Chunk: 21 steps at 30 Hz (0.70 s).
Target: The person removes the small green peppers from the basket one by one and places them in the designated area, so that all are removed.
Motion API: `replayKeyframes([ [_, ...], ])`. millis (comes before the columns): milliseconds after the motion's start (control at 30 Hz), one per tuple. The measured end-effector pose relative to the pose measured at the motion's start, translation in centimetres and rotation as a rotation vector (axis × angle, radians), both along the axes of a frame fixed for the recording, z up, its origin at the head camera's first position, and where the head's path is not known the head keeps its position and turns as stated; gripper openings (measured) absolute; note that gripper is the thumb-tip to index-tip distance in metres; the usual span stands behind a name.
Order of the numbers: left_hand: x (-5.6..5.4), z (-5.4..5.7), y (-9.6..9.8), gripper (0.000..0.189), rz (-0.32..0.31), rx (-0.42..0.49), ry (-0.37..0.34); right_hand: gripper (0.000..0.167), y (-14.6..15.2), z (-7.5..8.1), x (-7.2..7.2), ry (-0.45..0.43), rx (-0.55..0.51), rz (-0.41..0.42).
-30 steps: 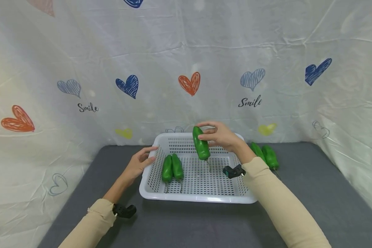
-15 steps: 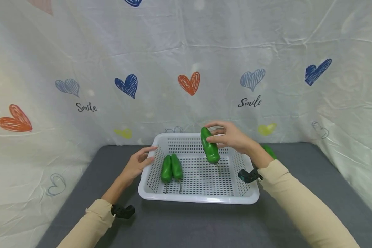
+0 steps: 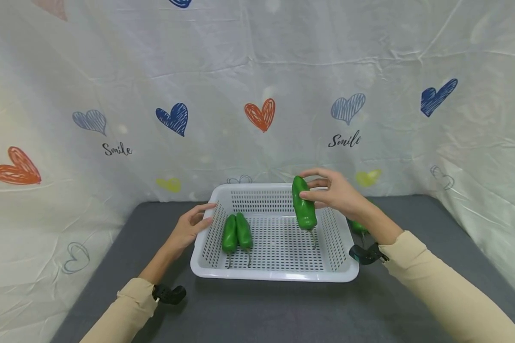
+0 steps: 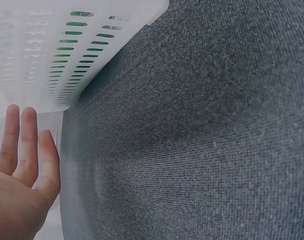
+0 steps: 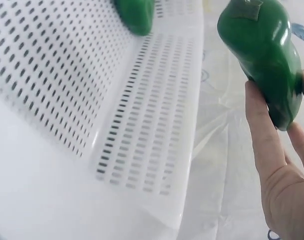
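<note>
A person's right hand (image 3: pixel 336 190) gripped one long green pepper (image 3: pixel 303 205), pinching it between thumb and fingers and holding it up off every surface. The pepper leaned, its narrow tip toward eleven o'clock and its thin stem dangling toward five, and from the head view it appeared between one and two o'clock of the basket's middle. The white plastic basket (image 3: pixel 274 276), rectangular with rows of small slots, stood on a dark grey table (image 3: pixel 274 324). At nine o'clock the left hand (image 3: pixel 189 228) was unclosed, its fingers extended and its fingertips against the basket's rim. Just inside, also toward nine o'clock, two loose peppers (image 3: pixel 244 232) lay side by side on the slotted floor, tips toward twelve and stems toward six. At three o'clock, just outside the basket, another pepper (image 3: pixel 358 226) lay on the table, partly hidden behind the right forearm. Both arms wore cream sleeves (image 3: pixel 450 290), and a small black device (image 3: pixel 169 294) sat at each wrist. Beyond the table, at twelve o'clock, hung a creased pale sheet (image 3: pixel 309 81) printed with blue, orange and yellow hearts (image 3: pixel 176 120) and the word "Smile" (image 3: pixel 345 139) in black script, twice.
</note>
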<state>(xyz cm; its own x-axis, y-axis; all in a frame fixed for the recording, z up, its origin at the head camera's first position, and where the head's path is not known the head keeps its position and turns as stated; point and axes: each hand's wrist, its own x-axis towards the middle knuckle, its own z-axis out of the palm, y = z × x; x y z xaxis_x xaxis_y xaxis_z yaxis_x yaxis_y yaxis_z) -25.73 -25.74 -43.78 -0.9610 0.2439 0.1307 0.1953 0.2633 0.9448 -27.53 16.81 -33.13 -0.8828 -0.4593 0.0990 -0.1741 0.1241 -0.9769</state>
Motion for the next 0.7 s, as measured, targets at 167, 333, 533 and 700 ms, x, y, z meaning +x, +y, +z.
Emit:
replayKeyframes([
  [167, 0.1, 0.0, -0.1, 0.047, -0.008, 0.005, 0.002, 0.058, 1.8, -0.4, 0.6, 0.003, -0.004, -0.021],
  [333, 0.1, 0.0, -0.2, 0.047, -0.011, 0.005, 0.004, 0.058, 3.9, -0.9, 1.0, 0.050, 0.030, -0.056],
  [533, 0.1, 0.0, -0.2, 0.047, -0.005, 0.003, -0.005, 0.058, 6.2, -1.1, 1.5, 0.089, 0.104, -0.111],
  [700, 0.1, 0.2, 0.0, 0.047, -0.006, 0.002, -0.009, 0.059, 7.9, -0.9, 1.9, 0.120, 0.137, -0.170],
])
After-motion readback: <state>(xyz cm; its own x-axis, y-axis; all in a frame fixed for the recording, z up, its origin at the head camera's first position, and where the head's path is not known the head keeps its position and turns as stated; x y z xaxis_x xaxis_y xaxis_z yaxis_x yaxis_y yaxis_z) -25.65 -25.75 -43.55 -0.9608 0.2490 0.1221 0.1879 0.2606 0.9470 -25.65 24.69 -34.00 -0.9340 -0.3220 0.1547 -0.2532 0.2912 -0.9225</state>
